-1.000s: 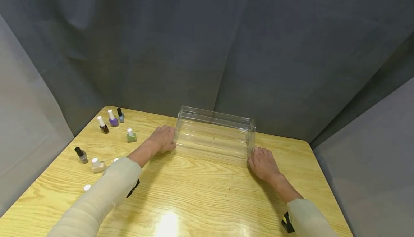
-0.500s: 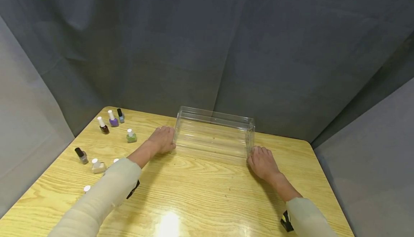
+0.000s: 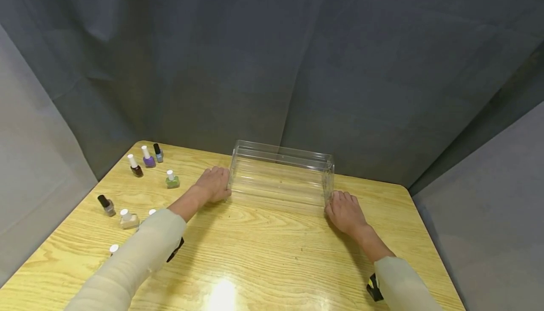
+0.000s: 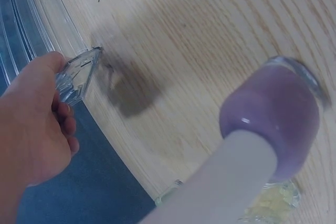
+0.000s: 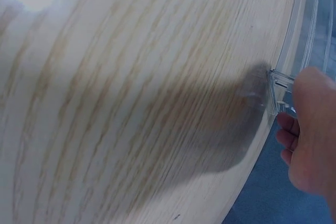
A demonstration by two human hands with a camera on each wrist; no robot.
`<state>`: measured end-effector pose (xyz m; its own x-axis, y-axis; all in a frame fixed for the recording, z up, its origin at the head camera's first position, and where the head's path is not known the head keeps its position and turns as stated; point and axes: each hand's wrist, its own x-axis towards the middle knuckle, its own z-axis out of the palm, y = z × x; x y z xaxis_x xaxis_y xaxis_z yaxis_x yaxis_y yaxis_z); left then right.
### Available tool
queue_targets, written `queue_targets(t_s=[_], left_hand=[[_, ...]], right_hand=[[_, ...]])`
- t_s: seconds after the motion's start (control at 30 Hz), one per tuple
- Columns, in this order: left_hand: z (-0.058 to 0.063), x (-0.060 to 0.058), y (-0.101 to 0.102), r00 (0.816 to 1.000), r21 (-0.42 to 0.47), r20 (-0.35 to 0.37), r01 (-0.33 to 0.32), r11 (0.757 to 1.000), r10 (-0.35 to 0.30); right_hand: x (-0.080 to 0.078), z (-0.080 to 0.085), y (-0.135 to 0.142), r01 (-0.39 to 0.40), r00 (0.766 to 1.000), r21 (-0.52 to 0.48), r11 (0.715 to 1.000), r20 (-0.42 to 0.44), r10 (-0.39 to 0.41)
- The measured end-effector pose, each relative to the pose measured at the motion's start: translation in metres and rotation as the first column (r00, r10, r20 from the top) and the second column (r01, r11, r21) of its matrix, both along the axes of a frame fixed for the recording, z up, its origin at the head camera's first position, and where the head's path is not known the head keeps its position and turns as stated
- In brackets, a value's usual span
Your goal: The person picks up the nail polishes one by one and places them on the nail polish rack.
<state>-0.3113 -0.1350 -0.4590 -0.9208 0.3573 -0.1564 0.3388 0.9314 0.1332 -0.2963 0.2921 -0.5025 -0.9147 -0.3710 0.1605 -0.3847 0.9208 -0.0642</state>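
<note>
A clear plastic stepped display rack (image 3: 278, 179) stands near the table's back edge in the head view. My left hand (image 3: 212, 184) grips its left end, thumb at the front and fingers curled behind. At the opposite end my right hand (image 3: 346, 213) holds the rack the same way. The left wrist view has the rack's end panel (image 4: 81, 72) between thumb and curled fingers of the left hand (image 4: 34, 121). Likewise, the right wrist view has the right hand (image 5: 315, 129) pinching the other end panel (image 5: 278, 93).
Nail polish bottles are scattered on the table's left side, including a purple one (image 3: 149, 161), a green one (image 3: 172, 181) and a beige one (image 3: 129, 220). The left sleeve (image 3: 127, 264) partly hides several. A dark curtain (image 3: 272, 65) hangs behind the table (image 3: 263, 254).
Almost nothing differs: both hands keep their grip at the rack's ends, and the rack stays in place. The whole scene shifts only slightly in the head view.
</note>
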Motion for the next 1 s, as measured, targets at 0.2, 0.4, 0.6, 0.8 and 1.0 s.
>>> queue_targets(t_s=[0.2,0.4,0.6,0.8,1.0], left_hand=[[-0.001,0.001,0.001,1.0,-0.036,-0.011,-0.014,0.999,0.014],[0.005,0.002,0.002,0.999,-0.101,-0.043,-0.022,0.995,0.018],[0.018,0.004,-0.007,0.998,-0.042,-0.046,-0.046,0.998,0.044],[0.041,0.001,-0.023,0.994,0.106,-0.109,-0.014,0.994,0.025],[0.066,0.011,-0.047,0.991,0.252,-0.121,-0.021,0.968,0.053]], right_hand=[[-0.001,0.0,-0.001,0.005,1.0,0.004,1.0,0.005,-0.005],[0.0,0.005,-0.001,0.017,0.999,0.011,1.0,0.034,-0.017],[0.002,0.007,-0.002,0.039,0.996,0.018,0.999,0.076,-0.041],[0.004,0.006,0.0,0.047,0.989,0.032,0.998,0.137,-0.051],[0.005,0.005,-0.001,0.049,0.989,0.04,0.998,0.138,-0.055]])
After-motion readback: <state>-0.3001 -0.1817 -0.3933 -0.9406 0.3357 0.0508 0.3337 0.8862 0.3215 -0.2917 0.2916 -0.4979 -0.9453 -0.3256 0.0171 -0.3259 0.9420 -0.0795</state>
